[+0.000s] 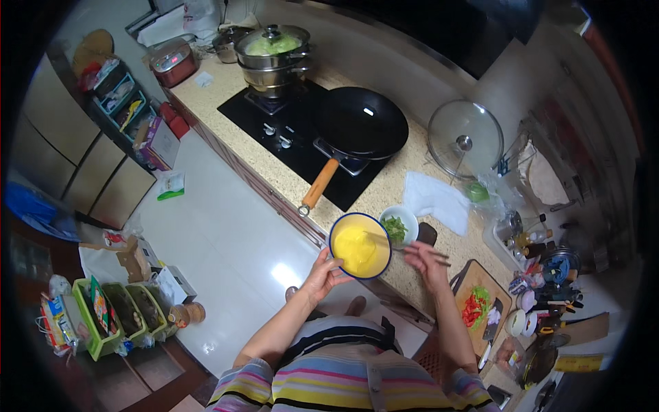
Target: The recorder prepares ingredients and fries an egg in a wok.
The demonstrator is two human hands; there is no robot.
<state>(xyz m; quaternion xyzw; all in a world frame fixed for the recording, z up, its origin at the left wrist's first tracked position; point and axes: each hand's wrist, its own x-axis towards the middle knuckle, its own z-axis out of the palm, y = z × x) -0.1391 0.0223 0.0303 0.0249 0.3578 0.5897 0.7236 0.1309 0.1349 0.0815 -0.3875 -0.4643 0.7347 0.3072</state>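
Note:
My left hand (324,275) grips the near left rim of a blue-rimmed bowl (360,216), which holds yellow liquid that looks like beaten egg (355,251). Chopsticks (435,251) are held in my right hand (426,260), their blurred tips over the egg. Just beyond, a small white bowl (412,219) of chopped green vegetable (395,229) stands on the counter. A black wok (360,123) with a wooden handle (322,183) sits uncovered on the hob (231,108).
A steamer pot (273,62) stands on the far burner. A glass lid (465,123) leans upright near a white cloth (435,201). To the right, a cutting board (476,280) bears chopped red and green vegetables and a knife (491,324). Seasoning bottles crowd the counter's right end.

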